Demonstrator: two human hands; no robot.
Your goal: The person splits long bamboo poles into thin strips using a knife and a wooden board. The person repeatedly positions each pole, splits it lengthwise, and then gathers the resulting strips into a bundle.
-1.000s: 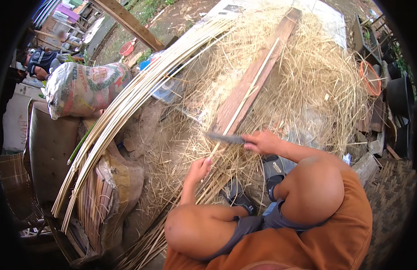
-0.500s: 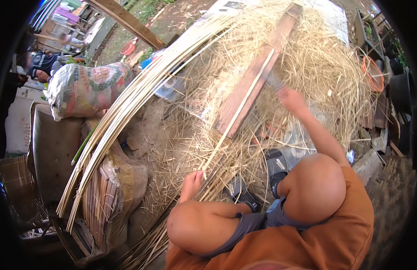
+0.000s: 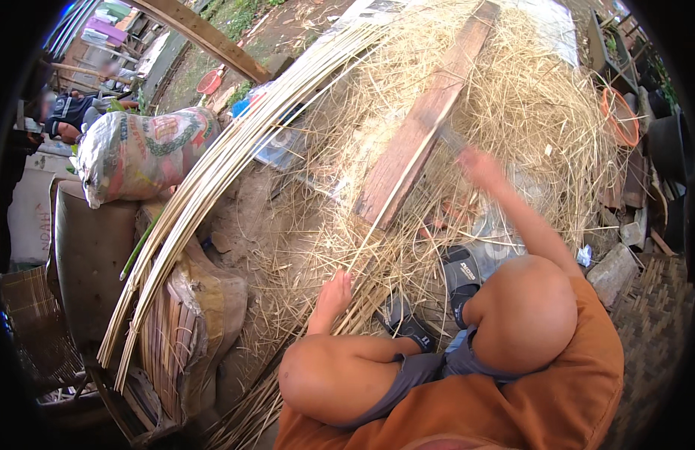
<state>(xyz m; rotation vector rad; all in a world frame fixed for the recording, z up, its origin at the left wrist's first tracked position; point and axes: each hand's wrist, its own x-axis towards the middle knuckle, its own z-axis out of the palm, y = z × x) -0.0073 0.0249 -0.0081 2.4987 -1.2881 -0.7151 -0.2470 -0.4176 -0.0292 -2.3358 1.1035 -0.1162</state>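
My left hand (image 3: pixel 332 298) is closed round the near end of a thin, pale bamboo strip (image 3: pixel 396 196). From there the strip runs away from me along the right side of a reddish-brown wooden board (image 3: pixel 407 154). Over by that edge, my right hand (image 3: pixel 480 169) grips a knife (image 3: pixel 452 139) whose greyish blade is smeared by motion; its handle is hidden in the fist. Curly pale shavings (image 3: pixel 512 105) lie heaped around the board. Beneath my left hand lies a bundle of thin strips (image 3: pixel 355 319).
A long bundle of pale bamboo strips (image 3: pixel 201 187) arches across the left, by a stuffed sack (image 3: pixel 148 150) and a worn padded seat (image 3: pixel 92 262). An orange basket (image 3: pixel 620 118) and dark pots (image 3: pixel 669 150) line the right. Another person (image 3: pixel 70 112) is at far left.
My left hand has shifted slightly away from me and to the right. The strip now lies nearer the board's right edge. My right hand with the knife has moved a little left.
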